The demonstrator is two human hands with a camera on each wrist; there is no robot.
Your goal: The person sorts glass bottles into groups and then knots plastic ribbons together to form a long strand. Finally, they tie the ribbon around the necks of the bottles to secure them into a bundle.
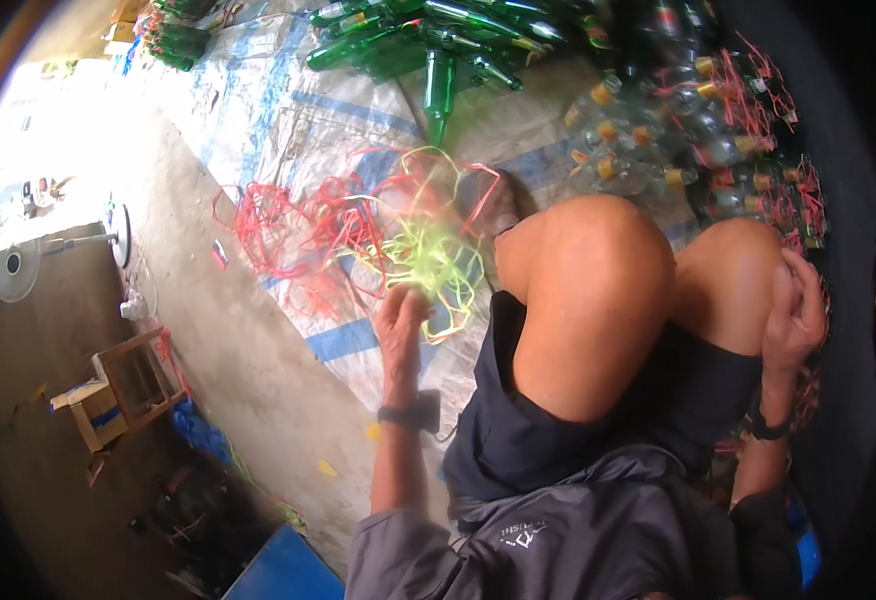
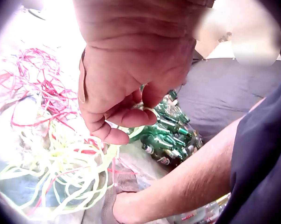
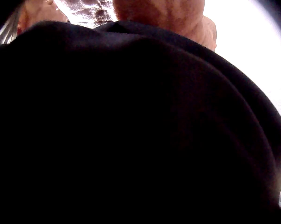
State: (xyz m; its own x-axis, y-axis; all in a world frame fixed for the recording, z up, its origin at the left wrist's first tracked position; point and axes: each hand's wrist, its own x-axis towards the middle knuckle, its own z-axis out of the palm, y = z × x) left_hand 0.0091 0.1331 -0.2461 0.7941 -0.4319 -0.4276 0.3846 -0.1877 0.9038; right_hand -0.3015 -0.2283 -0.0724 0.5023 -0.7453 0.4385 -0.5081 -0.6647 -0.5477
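Separating step, apparently: left hand (image 1: 403,320), fingers curled beside yellow-green strands (image 1: 428,258) on a woven sheet (image 1: 343,342) — whether the grip pinches any, cannot tell. Right hand (image 1: 796,315) (fingers relaxed) rests on a knee (image 1: 738,250). Next move calls for freeing one strand — without snagging red strands (image 1: 263,225).

Across the concrete floor (image 1: 223,335) we see a blue-striped sheet (image 1: 343,342) bearing tangled red string (image 1: 263,225), yellow-green string (image 1: 426,258), far green bottles (image 1: 439,85) and clear bottles (image 1: 613,168) right.

Glare at upper left, dark curved edges, right wrist view seemingly underexposed
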